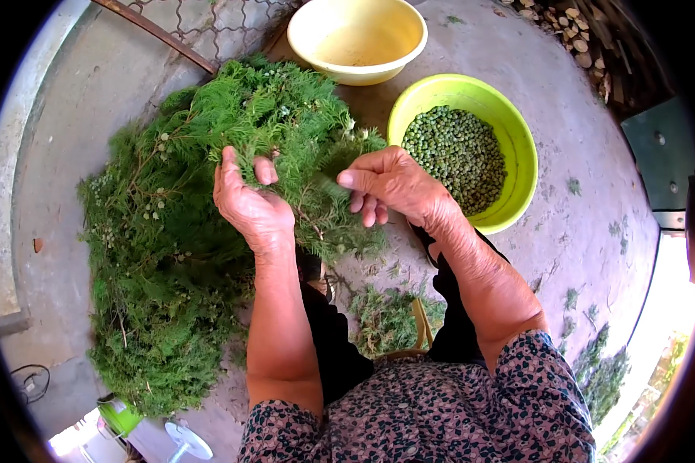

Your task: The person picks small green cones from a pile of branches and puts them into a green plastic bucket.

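Note:
A large heap of green evergreen branches [166, 255] with small pale green cones lies in front and to the left. My left hand [253, 202] is over the heap's right part, its fingers curled round a green sprig [247, 158]. Close by on the right, my right hand [400, 184] is closed, thumb against bent fingers. A blurred bit of green is at its thumb tip; what the fingers hold cannot be made out. Just beyond this hand stands a lime-green basin [523, 158], partly filled with small round green cones [457, 154].
A cream basin [359, 68] stands at the far side. Cut branches [390, 320] lie between my legs, near a yellowish curved bar [422, 324]. Stacked firewood [579, 38] is at the far right, by a dark green panel [660, 150]. Scraps of greenery litter the concrete floor [587, 255].

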